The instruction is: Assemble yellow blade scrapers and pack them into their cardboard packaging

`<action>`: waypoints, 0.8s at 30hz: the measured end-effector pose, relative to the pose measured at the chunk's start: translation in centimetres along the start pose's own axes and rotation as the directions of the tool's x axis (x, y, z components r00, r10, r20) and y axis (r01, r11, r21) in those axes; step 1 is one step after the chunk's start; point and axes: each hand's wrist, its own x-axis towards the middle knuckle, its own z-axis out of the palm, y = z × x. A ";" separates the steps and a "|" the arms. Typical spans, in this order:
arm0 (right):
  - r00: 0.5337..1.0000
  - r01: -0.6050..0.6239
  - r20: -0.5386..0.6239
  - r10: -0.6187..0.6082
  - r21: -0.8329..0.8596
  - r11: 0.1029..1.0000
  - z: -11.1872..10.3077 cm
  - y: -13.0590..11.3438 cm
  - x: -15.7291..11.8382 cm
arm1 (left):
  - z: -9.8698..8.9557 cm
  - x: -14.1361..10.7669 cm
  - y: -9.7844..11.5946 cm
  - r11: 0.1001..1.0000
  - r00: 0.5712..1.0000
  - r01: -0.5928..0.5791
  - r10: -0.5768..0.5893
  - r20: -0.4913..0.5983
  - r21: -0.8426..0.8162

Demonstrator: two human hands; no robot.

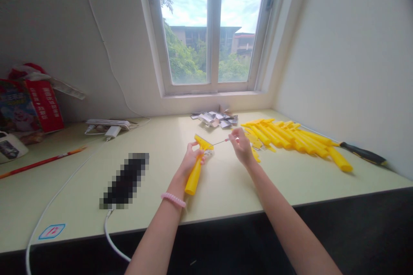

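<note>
Left hand (189, 157) grips a yellow scraper (196, 166), handle (192, 180) slanting near-left; right hand (241, 146) pinches a thin screwdriver (220, 142).

the worktop (226, 193) (pale green) carries yellow handles (293, 139) at right, silvery scraps (216, 119) at centre, a white power strip (108, 123) at left.

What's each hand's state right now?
Left hand: closed around a yellow scraper.
Right hand: closed on a thin metal-shafted tool.
</note>
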 end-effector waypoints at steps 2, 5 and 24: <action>1.000 -0.002 -0.012 0.002 -0.014 1.000 -0.1 -0.4 -0.1 | 0.1 0.0 0.0 1.000 1.000 0.000 0.000 0.008 0.010; 0.999 -0.028 -0.019 0.027 -0.068 0.997 -0.2 -0.5 -0.2 | 0.1 0.0 0.0 1.000 1.000 -0.003 0.002 0.022 0.014; 0.999 -0.026 0.035 0.026 0.004 1.000 0.0 0.3 -0.2 | 0.1 -0.1 0.0 1.000 1.000 -0.006 0.005 0.027 0.009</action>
